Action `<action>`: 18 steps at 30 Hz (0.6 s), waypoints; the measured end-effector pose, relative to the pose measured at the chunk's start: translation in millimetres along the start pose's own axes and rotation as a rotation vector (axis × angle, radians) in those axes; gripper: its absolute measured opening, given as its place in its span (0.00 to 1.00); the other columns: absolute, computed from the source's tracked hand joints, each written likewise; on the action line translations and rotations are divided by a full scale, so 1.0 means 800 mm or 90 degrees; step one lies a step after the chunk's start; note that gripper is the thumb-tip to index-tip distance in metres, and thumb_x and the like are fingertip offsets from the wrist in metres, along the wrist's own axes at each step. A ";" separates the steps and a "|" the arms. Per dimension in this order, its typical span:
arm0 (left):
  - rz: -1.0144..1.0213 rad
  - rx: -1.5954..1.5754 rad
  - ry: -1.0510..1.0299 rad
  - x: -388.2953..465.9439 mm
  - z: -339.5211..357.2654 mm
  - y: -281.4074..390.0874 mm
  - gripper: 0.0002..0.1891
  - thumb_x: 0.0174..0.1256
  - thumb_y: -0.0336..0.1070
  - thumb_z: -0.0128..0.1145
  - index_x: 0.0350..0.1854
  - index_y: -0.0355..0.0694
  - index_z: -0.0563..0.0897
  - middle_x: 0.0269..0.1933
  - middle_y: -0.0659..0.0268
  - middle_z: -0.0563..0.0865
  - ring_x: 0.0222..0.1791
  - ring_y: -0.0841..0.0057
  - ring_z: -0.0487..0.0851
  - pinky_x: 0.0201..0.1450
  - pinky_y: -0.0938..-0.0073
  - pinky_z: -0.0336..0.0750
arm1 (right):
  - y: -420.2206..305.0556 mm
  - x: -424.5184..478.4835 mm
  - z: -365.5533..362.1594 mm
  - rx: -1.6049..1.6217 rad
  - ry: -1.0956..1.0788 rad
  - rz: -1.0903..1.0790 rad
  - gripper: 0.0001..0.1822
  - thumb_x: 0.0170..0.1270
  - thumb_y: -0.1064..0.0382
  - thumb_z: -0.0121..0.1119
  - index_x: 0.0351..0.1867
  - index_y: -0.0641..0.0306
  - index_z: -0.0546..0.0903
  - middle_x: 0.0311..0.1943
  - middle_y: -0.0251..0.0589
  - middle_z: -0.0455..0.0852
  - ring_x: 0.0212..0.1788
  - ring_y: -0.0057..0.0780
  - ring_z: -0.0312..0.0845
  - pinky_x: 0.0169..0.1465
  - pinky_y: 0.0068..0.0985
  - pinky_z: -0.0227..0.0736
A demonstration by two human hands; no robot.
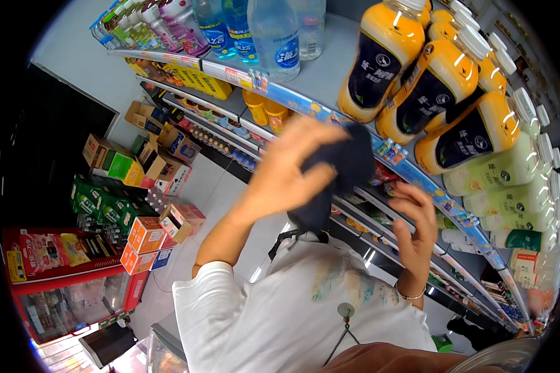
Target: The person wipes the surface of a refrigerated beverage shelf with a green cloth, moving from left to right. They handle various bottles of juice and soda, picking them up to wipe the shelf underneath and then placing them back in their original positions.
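My left hand (280, 172) is blurred, with its thumb and fingers on a dark cloth (354, 158). That cloth hangs in front of the shelf's front edge, and its exact kind cannot be told. To the right, my right hand (415, 224) is raised beside the shelf edge, its fingers curved, apart and holding nothing. Just beyond it run the blue label strip (429, 186) and large orange-yellow bottles (452, 98) with dark labels and white caps. Pale green bottles (499, 172) stand nearest the right hand on that same shelf.
Clear and blue bottles (275, 42) stand farther left on the top shelf. Lower shelves (242, 126) carry packaged goods. Cardboard boxes (149, 158), green bottle packs (102, 200) and orange cartons (144, 238) stack on the tiled floor. A red glass-topped freezer (14, 298) stands at the left.
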State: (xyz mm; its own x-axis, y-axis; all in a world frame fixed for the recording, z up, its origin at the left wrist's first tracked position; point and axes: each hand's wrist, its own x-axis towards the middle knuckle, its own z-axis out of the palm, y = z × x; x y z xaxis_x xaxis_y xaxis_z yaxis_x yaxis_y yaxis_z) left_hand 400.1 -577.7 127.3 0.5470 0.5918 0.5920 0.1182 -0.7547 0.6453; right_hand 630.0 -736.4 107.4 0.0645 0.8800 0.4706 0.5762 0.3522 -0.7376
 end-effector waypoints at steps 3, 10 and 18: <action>-0.038 0.148 0.194 0.037 -0.029 0.006 0.31 0.58 0.35 0.67 0.66 0.38 0.75 0.60 0.51 0.79 0.59 0.57 0.79 0.61 0.62 0.73 | 0.005 -0.006 -0.006 0.065 0.150 0.027 0.07 0.67 0.70 0.57 0.41 0.70 0.84 0.50 0.52 0.81 0.49 0.36 0.80 0.54 0.32 0.75; 0.008 0.380 0.098 0.079 0.025 -0.072 0.22 0.65 0.37 0.61 0.62 0.46 0.78 0.58 0.55 0.81 0.52 0.53 0.81 0.56 0.59 0.75 | 0.008 -0.002 0.003 0.033 0.109 0.002 0.06 0.69 0.70 0.56 0.39 0.70 0.83 0.47 0.49 0.81 0.46 0.34 0.79 0.52 0.29 0.75; 0.112 0.111 0.460 0.064 0.028 -0.078 0.12 0.62 0.30 0.60 0.47 0.36 0.83 0.44 0.57 0.84 0.43 0.59 0.83 0.49 0.66 0.76 | 0.015 -0.005 0.005 0.081 0.141 0.042 0.06 0.68 0.70 0.57 0.38 0.69 0.84 0.46 0.48 0.83 0.47 0.33 0.79 0.53 0.28 0.73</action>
State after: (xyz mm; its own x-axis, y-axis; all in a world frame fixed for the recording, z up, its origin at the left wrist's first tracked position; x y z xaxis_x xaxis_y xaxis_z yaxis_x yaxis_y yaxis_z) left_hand 439.2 -506.2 106.7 -0.1011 0.4509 0.8869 0.2418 -0.8536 0.4615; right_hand 633.1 -734.6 94.9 0.2830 0.8162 0.5037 0.4584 0.3462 -0.8186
